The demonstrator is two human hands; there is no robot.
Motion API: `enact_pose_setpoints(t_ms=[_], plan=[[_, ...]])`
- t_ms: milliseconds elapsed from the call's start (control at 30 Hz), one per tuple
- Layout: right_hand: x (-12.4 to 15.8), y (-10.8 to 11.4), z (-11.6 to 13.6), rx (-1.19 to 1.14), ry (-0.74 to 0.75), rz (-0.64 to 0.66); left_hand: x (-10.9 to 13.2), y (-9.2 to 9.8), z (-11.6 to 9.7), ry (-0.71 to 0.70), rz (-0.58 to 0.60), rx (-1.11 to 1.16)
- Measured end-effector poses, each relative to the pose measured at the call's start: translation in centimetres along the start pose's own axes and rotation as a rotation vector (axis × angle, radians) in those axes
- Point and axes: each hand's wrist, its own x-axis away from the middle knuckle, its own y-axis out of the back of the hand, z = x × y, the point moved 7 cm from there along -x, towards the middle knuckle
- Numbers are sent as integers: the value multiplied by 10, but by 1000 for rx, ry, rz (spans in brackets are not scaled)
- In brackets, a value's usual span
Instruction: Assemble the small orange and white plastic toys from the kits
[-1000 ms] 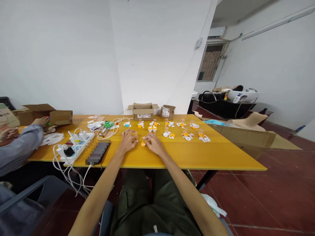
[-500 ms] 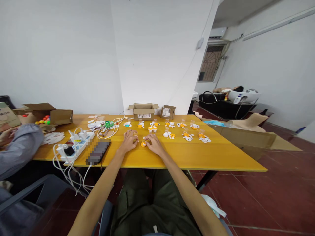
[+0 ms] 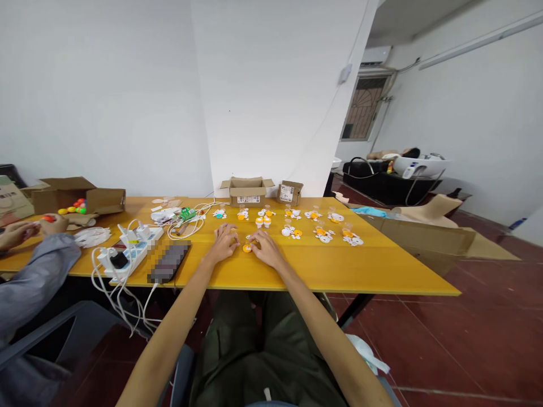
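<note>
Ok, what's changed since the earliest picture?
The co-worker's hand has drawn back leftward from the open cardboard box, a red item now at its fingers, and more of the coloured balls show. The person's left hand and right hand stay either side of the orange disc.

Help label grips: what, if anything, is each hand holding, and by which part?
Cannot tell: the left hand and right hand flank an orange disc, grip unclear.

Makeshift workroom, yellow worktable [image 3: 348, 265], cardboard box [image 3: 247, 195], white washbasin [image 3: 433, 166] (hair-salon style), red-tiled floor [image 3: 496, 305]
</note>
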Motion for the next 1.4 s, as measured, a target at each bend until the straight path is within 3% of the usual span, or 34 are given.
enact_pose_setpoints(t_ms=[300,733,1400], plan=[[0,0,6,10,5,27,-2,0,-5,25,-15,87],[3,-5,15,118,21,153,-4,-6,-14,54,62,154],[4,-7,13,0,12,161,-3,-9,-17,38,78,139]])
